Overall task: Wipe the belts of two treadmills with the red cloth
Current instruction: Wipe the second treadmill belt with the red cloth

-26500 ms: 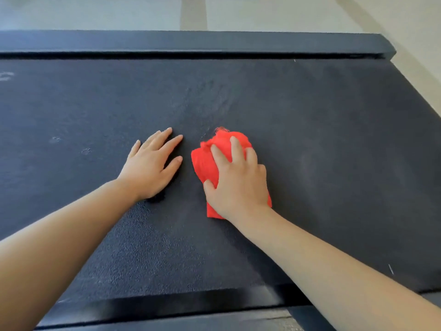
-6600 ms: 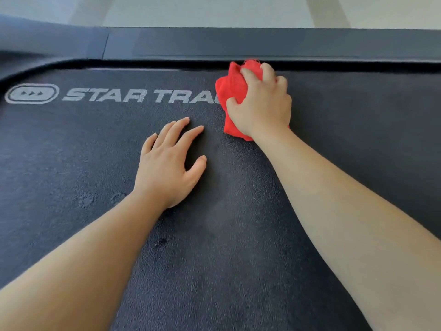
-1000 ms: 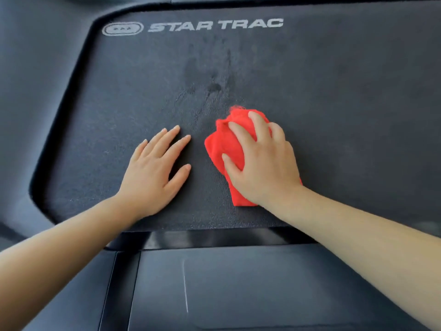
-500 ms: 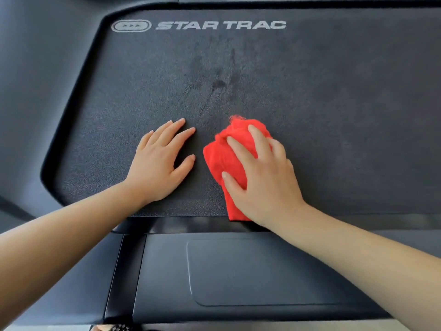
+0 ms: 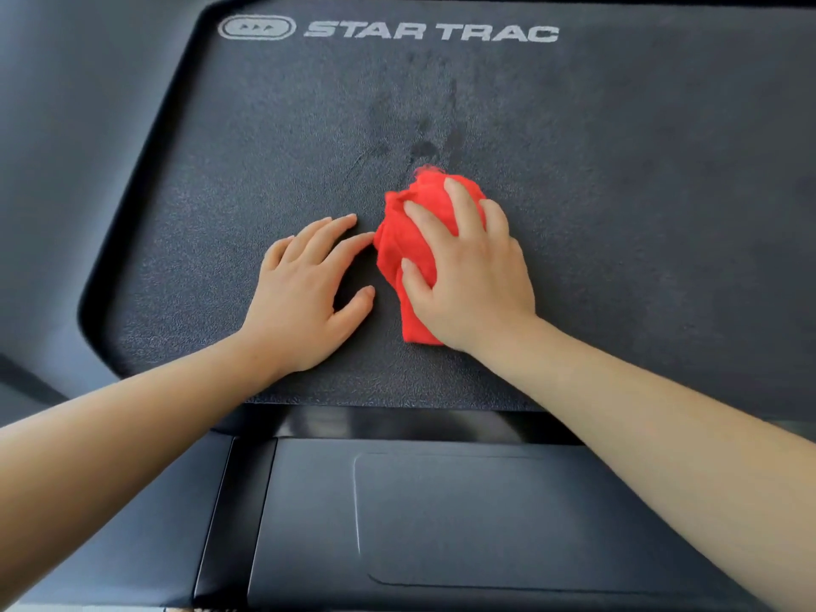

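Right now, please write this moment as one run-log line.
right hand: presses crumpled red cloth on black textured treadmill belt | left hand: flat on belt beside cloth | dark smudges beyond cloth

On the belt (image 5: 640,214), the cloth (image 5: 397,249) lies under the right hand (image 5: 472,276), beside the left hand (image 5: 304,298).
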Motion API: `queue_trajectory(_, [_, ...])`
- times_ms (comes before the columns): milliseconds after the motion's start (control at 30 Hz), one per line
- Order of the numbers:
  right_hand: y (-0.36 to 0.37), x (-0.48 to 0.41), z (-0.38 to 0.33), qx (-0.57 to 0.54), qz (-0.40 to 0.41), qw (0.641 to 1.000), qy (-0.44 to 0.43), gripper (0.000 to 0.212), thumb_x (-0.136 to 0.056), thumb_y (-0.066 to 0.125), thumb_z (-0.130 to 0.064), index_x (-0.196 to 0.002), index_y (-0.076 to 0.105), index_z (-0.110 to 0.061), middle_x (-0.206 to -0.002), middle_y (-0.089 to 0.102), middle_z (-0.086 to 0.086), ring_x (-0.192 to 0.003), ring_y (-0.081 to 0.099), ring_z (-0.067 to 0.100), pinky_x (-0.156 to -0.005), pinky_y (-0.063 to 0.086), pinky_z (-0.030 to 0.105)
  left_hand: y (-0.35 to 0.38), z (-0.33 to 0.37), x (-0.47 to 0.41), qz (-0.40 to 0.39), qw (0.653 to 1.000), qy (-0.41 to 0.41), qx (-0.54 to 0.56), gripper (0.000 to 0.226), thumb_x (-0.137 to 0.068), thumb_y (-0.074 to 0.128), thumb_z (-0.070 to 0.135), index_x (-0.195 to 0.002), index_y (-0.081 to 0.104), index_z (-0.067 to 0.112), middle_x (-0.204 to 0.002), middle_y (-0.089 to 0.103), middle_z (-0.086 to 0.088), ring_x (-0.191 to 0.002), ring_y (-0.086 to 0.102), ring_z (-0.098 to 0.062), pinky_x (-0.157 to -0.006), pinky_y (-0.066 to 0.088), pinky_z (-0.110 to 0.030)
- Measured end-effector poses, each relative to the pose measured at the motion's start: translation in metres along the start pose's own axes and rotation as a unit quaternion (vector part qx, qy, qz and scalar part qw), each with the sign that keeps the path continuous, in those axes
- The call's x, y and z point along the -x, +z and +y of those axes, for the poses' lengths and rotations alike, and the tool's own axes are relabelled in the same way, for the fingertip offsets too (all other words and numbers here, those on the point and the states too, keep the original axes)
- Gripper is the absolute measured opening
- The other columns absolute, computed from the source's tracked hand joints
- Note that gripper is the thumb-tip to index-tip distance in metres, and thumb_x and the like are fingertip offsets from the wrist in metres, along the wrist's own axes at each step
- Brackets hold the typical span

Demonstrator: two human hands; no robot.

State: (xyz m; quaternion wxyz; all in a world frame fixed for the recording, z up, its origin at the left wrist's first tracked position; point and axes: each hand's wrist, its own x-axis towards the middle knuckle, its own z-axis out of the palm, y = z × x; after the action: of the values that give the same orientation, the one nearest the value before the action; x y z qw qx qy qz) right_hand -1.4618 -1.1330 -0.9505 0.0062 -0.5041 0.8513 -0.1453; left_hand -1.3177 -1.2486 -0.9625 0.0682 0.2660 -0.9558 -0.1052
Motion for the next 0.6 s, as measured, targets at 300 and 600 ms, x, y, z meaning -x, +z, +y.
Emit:
queue_trajectory(300, [-0.008, 0.047, 0.002, -0.021, 0.012, 1.0, 0.005, 0.057, -0.084, 0.055, -0.043, -0.138, 0.046, -0.028, -0.15, 0.033, 0.013, -0.126, 0.037, 0.041, -0.092, 0.044, 0.049, -0.004, -0.004, 0.003, -0.034, 0.999, 0.015, 0.009, 0.072, -0.081, 0.02, 0.057, -0.144, 0.031, 0.024, -0.155, 0.021, 0.003, -0.143, 0.017, -0.019, -0.114, 0.011, -0.038])
queue_trajectory(600, [0.004, -0.023, 0.001, 0.002, 0.022, 0.998, 0.063, 0.057, -0.088, 0.047, -0.049, -0.142, 0.035, -0.034, -0.154, 0.02, 0.005, -0.128, 0.03, 0.034, -0.09, 0.04, 0.045, -0.007, -0.031, -0.052, -0.049, 0.998, 0.013, -0.025, 0.064, -0.086, 0.026, 0.053, -0.146, 0.025, 0.029, -0.157, 0.017, 0.001, -0.144, 0.013, -0.021, -0.115, 0.01, -0.048])
